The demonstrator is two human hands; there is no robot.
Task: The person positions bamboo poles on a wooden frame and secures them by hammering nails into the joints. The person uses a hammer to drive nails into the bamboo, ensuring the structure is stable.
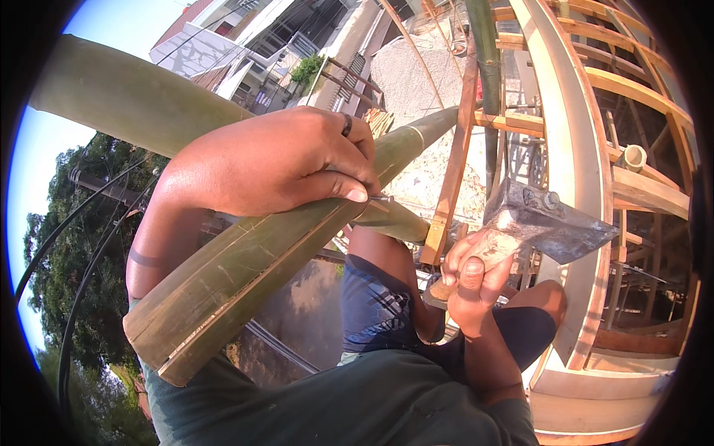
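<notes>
A thick green bamboo pole (245,275) slants from the lower left up toward the far right, with a long split along its near part. My left hand (297,160) rests over it, thumb and fingers closed on a small dark nail (382,198) whose end sticks out beside the pole. Another bamboo pole (134,97) crosses behind this hand from the upper left. To the right, my right hand (476,286) is wrapped round the short wooden handle of a hatchet (554,223). Its worn grey metal head is raised above the fist, apart from the bamboo and nail.
A reddish wooden strut (454,156) and an upright bamboo pole (485,67) stand beyond my hands. On the right are a pale curved-looking board (561,134) and timber framing (639,189). Black cables (71,327) run at the left; the ground lies far below.
</notes>
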